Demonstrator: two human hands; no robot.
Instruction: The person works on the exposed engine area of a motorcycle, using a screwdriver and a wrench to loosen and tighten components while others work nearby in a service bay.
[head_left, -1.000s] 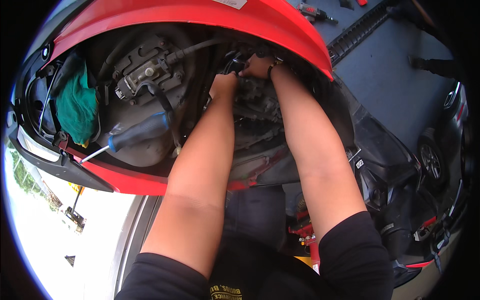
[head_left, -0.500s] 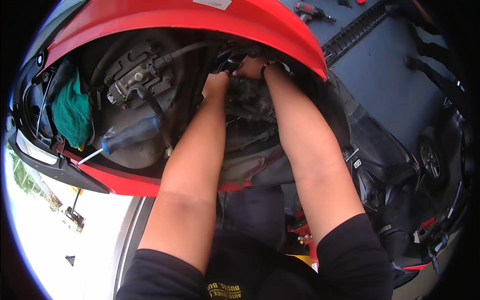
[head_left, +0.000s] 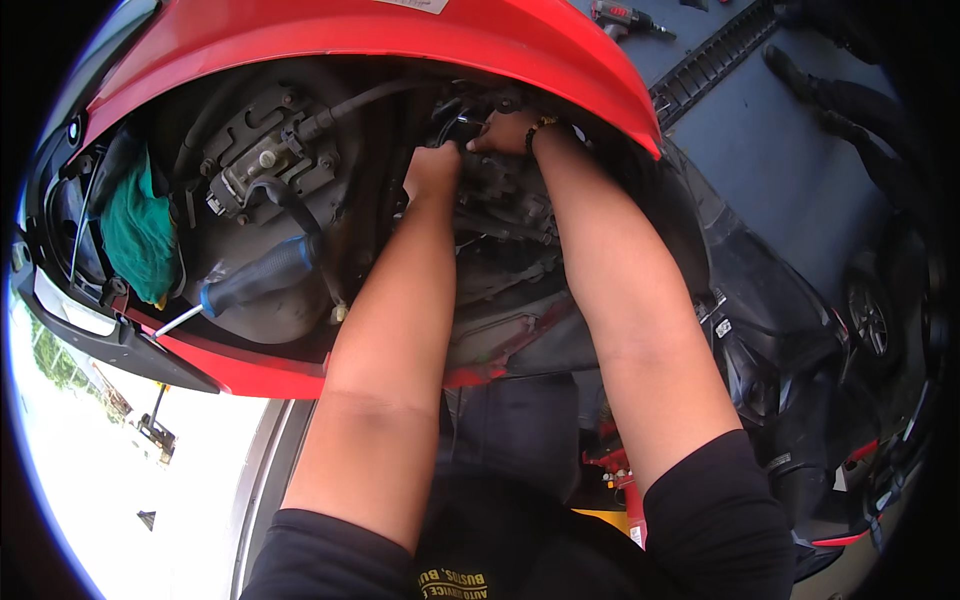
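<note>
Deep in the opening of a scooter body with red panels (head_left: 380, 35), my left hand (head_left: 433, 165) is curled against a dark glossy part (head_left: 455, 125), its grip partly hidden. Just right of it, my right hand (head_left: 500, 135), with a bracelet at the wrist, has bent fingers at the same part; what they hold cannot be made out. Below both hands are grimy mechanical parts (head_left: 495, 205). To their left are a metal fitting on a rounded tank (head_left: 265, 160), a blue-and-black-handled screwdriver (head_left: 255, 275) lying across it and a crumpled green cloth (head_left: 140, 230).
A power tool (head_left: 625, 18) and a slotted drain strip (head_left: 705, 65) are on the floor at upper right. Another person's dark-clad legs (head_left: 850, 130) are beyond. Another dark two-wheeler (head_left: 760, 340) stands at right, red equipment (head_left: 625, 490) below. A bright doorway (head_left: 120, 470) opens at lower left.
The view has shifted slightly. The other person's legs at upper right have moved further left into view. My hands stay at the same spot with little visible movement.
</note>
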